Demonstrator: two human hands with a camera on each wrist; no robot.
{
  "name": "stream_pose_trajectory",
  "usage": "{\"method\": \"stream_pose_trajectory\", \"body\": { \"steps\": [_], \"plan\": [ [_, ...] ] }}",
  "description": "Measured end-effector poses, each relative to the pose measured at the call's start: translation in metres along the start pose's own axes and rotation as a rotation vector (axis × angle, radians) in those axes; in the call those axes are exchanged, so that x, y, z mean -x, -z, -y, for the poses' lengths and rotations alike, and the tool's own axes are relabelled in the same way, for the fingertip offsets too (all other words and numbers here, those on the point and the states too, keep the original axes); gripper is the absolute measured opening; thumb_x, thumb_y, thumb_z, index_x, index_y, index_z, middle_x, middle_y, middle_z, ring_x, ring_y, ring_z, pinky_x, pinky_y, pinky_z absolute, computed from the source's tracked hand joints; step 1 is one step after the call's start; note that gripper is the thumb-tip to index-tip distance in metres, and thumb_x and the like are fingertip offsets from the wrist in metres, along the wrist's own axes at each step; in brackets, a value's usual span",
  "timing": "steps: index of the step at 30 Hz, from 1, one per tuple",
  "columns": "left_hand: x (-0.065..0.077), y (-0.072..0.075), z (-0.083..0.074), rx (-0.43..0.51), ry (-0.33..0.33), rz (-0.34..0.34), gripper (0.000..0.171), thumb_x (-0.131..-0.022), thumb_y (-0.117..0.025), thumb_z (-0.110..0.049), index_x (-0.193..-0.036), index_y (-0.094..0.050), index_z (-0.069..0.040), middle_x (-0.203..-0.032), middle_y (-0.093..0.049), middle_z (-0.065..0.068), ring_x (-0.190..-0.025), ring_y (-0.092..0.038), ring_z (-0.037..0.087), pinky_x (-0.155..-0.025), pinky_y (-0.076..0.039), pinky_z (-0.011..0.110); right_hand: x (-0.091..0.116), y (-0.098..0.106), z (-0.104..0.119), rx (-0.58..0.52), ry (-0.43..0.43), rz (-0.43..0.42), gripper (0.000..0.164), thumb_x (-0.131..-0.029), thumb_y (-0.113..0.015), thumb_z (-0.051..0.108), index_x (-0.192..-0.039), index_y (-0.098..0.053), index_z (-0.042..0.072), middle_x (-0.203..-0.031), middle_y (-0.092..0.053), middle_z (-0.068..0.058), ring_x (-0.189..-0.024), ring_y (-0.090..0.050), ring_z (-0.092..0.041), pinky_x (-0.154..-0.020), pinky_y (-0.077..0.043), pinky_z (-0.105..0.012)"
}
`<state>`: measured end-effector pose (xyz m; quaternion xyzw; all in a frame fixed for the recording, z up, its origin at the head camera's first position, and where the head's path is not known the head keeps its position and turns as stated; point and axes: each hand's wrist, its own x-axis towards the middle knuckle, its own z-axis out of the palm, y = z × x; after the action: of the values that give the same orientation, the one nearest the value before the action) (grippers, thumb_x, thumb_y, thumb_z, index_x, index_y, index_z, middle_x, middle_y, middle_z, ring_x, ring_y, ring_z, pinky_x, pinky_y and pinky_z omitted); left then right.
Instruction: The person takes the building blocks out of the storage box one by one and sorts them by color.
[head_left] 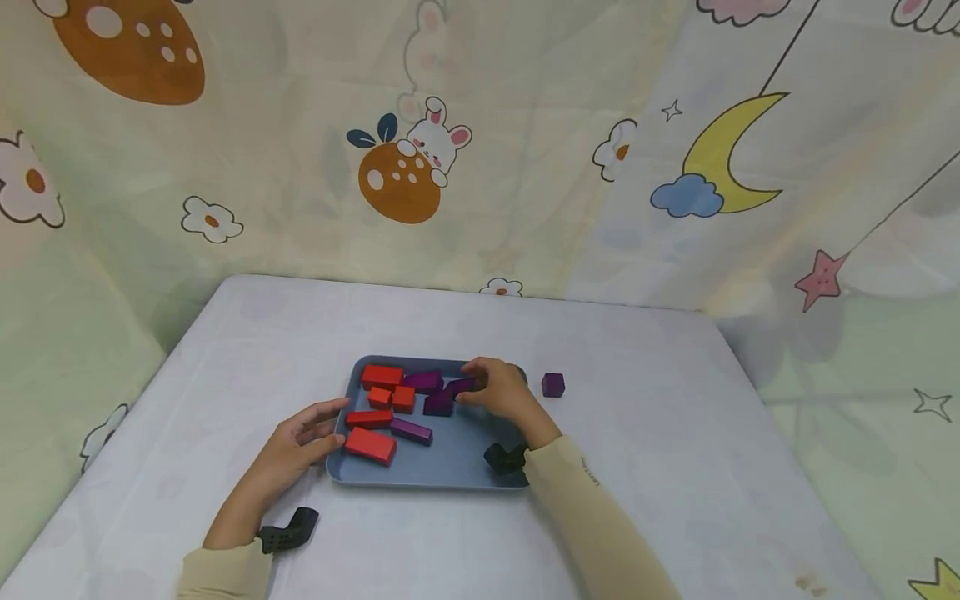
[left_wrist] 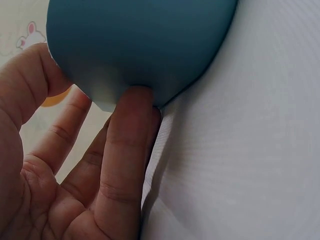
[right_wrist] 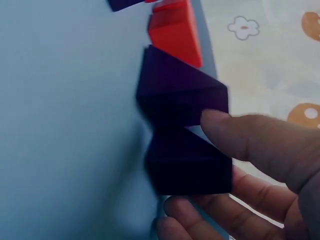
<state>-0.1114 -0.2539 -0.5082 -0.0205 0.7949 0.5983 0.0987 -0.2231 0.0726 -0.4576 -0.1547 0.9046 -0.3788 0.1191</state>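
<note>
The blue-grey tray [head_left: 457, 467] bears red and purple blocks. At its left edge my left hand [head_left: 296, 446] grips the rim; in the left wrist view a finger presses the outer wall [left_wrist: 145, 45] while the thumb tip passes behind the rim. Over the tray's back right part, my right hand [head_left: 502, 390] pinches a purple triangular block [right_wrist: 192, 172] between thumb and fingers. Touching it is a second purple triangular block [right_wrist: 182, 95]. Red blocks [head_left: 370, 445] of several sizes lie along the tray's left side, with a long purple block [head_left: 411, 431] beside them.
A purple cube [head_left: 553, 385] stands on the white-covered table [head_left: 637, 467], just right of the tray. Behind the table hangs a printed cloth [head_left: 525, 167]. Black wrist mounts [head_left: 291, 531] sit on both forearms.
</note>
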Motion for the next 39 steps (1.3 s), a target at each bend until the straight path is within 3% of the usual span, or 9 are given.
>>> {"method": "stream_pose_trajectory", "body": {
  "steps": [7, 15, 24, 31, 35, 39],
  "plan": [
    [0.000, -0.002, -0.003, -0.007, 0.014, -0.001, 0.062, -0.104, -0.072, -0.015, -0.161, -0.050, -0.007, -0.167, -0.042, 0.026, -0.143, -0.052, 0.048, -0.091, -0.060, 0.031, 0.003, 0.000, -0.005, 0.010, 0.007, -0.083, 0.026, -0.093, -0.084, 0.006, -0.118, -0.077, 0.004, -0.111, -0.077, -0.011, -0.102, -0.071, -0.027, -0.094, -0.057, -0.046],
    [0.001, 0.002, -0.006, -0.012, 0.031, -0.001, 0.063, -0.104, -0.073, -0.017, -0.161, -0.050, -0.009, -0.165, -0.045, 0.028, -0.144, -0.051, 0.049, -0.089, -0.059, 0.030, 0.015, 0.013, -0.013, -0.183, 0.088, -0.229, 0.029, -0.090, -0.085, -0.001, -0.113, -0.068, 0.004, -0.114, -0.078, -0.015, -0.114, -0.074, -0.035, -0.097, -0.059, -0.049],
    [0.001, 0.002, -0.007, -0.016, 0.040, 0.003, 0.062, -0.105, -0.071, -0.016, -0.162, -0.049, -0.007, -0.165, -0.043, 0.028, -0.144, -0.051, 0.049, -0.088, -0.059, 0.029, 0.027, 0.042, -0.037, -0.358, 0.172, -0.213, 0.030, -0.094, -0.081, -0.003, -0.122, -0.072, -0.004, -0.124, -0.072, -0.022, -0.118, -0.069, -0.037, -0.092, -0.061, -0.030],
    [0.001, 0.002, -0.008, -0.022, 0.056, -0.003, 0.063, -0.105, -0.071, -0.017, -0.163, -0.048, -0.008, -0.164, -0.045, 0.028, -0.143, -0.052, 0.049, -0.087, -0.058, 0.030, 0.035, 0.074, -0.057, -0.356, 0.182, -0.224, 0.036, -0.096, -0.078, -0.005, -0.130, -0.068, -0.009, -0.132, -0.069, -0.027, -0.122, -0.066, -0.042, -0.093, -0.057, -0.020],
    [0.000, 0.001, -0.007, -0.025, 0.052, -0.002, 0.062, -0.106, -0.070, -0.017, -0.163, -0.048, -0.008, -0.162, -0.047, 0.029, -0.142, -0.053, 0.048, -0.086, -0.058, 0.029, 0.040, 0.091, -0.076, -0.354, 0.134, -0.257, 0.040, -0.097, -0.076, -0.007, -0.134, -0.063, -0.012, -0.135, -0.067, -0.030, -0.121, -0.067, -0.035, -0.093, -0.055, -0.017],
    [0.000, 0.000, -0.006, -0.028, 0.048, 0.001, 0.062, -0.106, -0.069, -0.016, -0.163, -0.047, -0.007, -0.163, -0.046, 0.029, -0.143, -0.052, 0.048, -0.086, -0.057, 0.027, 0.045, 0.105, -0.099, -0.305, 0.092, -0.285, 0.039, -0.100, -0.073, -0.005, -0.137, -0.061, -0.011, -0.138, -0.066, -0.030, -0.125, -0.065, -0.037, -0.096, -0.052, -0.015]
  ]
}}
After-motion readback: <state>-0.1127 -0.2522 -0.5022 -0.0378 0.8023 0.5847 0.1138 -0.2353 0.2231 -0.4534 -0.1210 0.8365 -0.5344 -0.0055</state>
